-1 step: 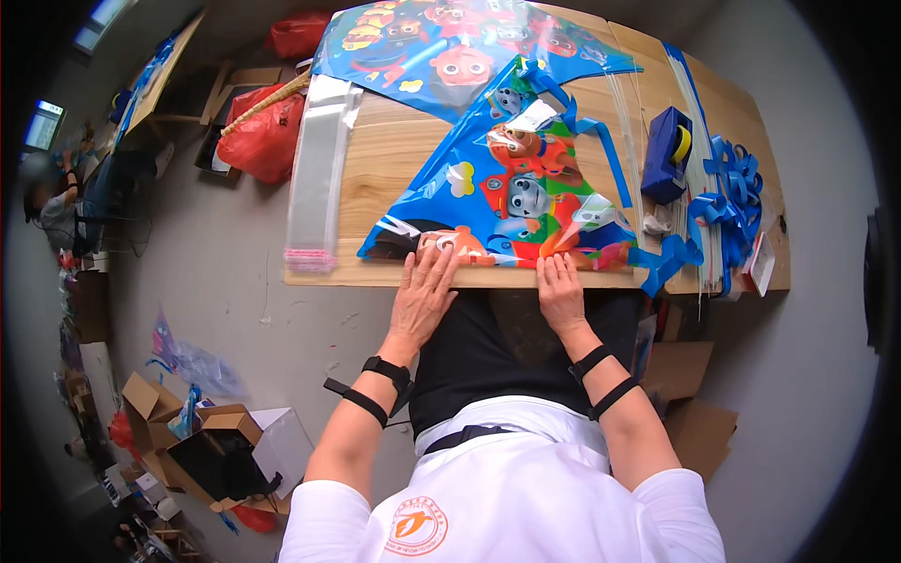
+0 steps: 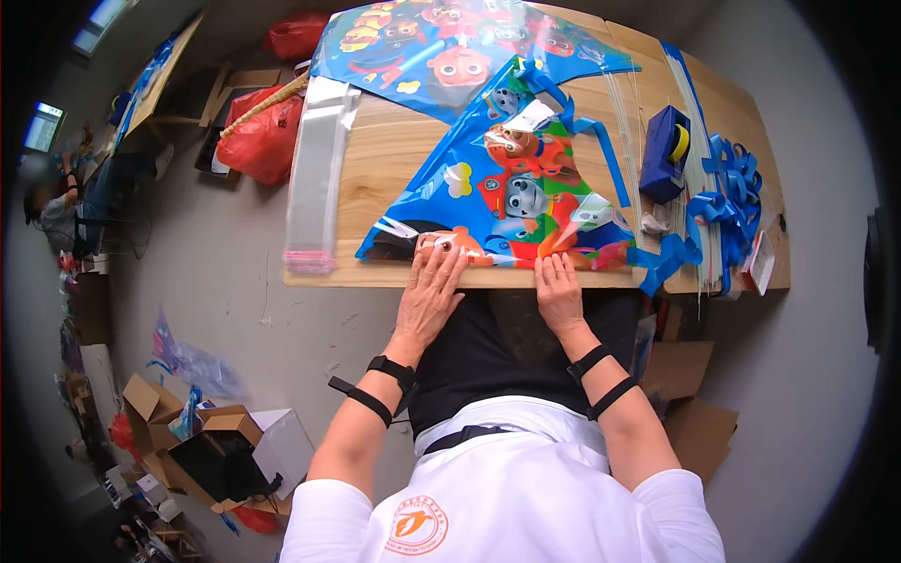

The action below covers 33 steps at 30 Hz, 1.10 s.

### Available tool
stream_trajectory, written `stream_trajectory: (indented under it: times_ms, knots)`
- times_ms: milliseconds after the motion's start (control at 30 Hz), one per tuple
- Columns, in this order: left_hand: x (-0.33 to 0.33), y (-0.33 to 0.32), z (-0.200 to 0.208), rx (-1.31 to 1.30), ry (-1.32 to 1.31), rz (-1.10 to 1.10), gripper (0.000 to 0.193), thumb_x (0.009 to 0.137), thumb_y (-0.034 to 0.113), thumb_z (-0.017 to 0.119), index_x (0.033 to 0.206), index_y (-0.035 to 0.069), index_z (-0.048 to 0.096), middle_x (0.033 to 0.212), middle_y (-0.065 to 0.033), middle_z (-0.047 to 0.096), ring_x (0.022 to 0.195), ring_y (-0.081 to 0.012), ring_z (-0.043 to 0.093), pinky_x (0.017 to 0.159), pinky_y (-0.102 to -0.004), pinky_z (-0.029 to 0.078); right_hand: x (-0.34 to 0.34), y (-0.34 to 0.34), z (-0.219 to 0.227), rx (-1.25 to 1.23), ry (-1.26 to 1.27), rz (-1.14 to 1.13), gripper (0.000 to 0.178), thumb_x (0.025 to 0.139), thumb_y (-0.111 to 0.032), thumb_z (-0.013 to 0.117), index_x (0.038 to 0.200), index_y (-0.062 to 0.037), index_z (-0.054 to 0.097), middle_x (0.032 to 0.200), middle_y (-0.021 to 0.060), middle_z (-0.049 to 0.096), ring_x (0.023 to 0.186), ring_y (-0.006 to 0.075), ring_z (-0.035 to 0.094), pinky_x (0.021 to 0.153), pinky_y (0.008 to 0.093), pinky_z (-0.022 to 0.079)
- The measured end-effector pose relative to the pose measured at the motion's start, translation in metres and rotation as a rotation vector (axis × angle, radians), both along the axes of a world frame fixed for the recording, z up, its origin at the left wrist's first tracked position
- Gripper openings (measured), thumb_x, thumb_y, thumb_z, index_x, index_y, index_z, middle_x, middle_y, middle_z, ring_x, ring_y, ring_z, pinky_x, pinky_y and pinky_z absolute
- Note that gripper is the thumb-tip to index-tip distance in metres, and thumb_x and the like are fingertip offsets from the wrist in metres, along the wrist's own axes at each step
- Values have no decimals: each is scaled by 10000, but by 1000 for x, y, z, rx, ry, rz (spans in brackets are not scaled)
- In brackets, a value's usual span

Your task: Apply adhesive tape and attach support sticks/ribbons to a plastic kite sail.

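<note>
A shiny printed kite (image 2: 526, 192), folded to a triangle with cartoon animals on blue, green and red, lies at the table's near edge. My left hand (image 2: 432, 296) rests on its lower edge, fingers stretched flat over the film. Farther right along that edge, my right hand (image 2: 559, 293) presses down with straight fingers side by side; its thumb is hidden. A blue ribbon (image 2: 605, 150) trails from the kite's top and right side. Behind it a second printed sheet (image 2: 413, 70) spreads over the far part of the table.
Clear plastic sleeves (image 2: 314, 178) line the wooden table's (image 2: 366, 169) left side. To the right stand a blue tape dispenser (image 2: 664, 155), thin white rods (image 2: 696, 103), a heap of blue ribbon (image 2: 737, 188) and a small white tray (image 2: 761, 263). Open cardboard boxes (image 2: 216, 432) sit on the floor.
My left hand has slid slightly to the right along the kite's lower edge. The right hand stays nearly where it was.
</note>
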State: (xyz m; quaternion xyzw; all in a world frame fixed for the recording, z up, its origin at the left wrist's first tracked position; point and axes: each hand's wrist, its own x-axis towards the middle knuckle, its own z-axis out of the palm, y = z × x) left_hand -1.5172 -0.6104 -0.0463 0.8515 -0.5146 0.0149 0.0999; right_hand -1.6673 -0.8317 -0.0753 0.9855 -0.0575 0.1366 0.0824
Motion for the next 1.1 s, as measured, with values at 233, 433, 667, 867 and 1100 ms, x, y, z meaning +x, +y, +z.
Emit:
stream_trajectory:
  times_ms: [233, 433, 667, 867, 1100]
  knots:
    - [-19, -11, -15, 76, 17, 6, 736, 861, 337, 632, 1481, 103, 312, 1550, -28, 286, 1451, -228, 214, 1197, -430, 129, -1, 0, -2, 22, -7, 0, 404, 809, -136, 534, 1146, 66, 625, 1118, 207, 616, 1115, 358, 583, 1065, 480, 392]
    - [-19, -18, -10, 72, 52, -7, 696, 867, 249, 630, 1480, 127, 325, 1546, -31, 297, 1449, -225, 222, 1195, -436, 130, -7, -2, -3, 50, -25, -29, 419, 810, -156, 544, 1157, 69, 614, 1147, 204, 607, 1132, 360, 580, 1059, 473, 396]
    - [-17, -16, -7, 125, 33, -20, 675, 871, 216, 612, 1477, 123, 331, 1542, -42, 309, 1444, -223, 235, 1198, -444, 112, -12, 3, 0, 112, -66, -109, 396, 821, -147, 547, 1169, 33, 604, 1153, 171, 610, 1143, 298, 573, 1076, 543, 346]
    - [-21, -21, 1, 106, 80, -4, 703, 847, 143, 630, 1478, 115, 322, 1531, -60, 331, 1442, -229, 243, 1197, -448, 125, -37, -22, 1, 59, -70, -244, 366, 818, -154, 552, 1121, 35, 630, 1113, 171, 620, 1117, 303, 575, 1087, 561, 325]
    - [-21, -21, 1, 125, 88, -5, 717, 834, 124, 637, 1476, 102, 319, 1535, -76, 320, 1449, -236, 223, 1199, -461, 104, -62, -53, -4, 48, -86, -330, 354, 814, -151, 558, 1097, 46, 637, 1101, 172, 618, 1092, 306, 569, 1078, 551, 333]
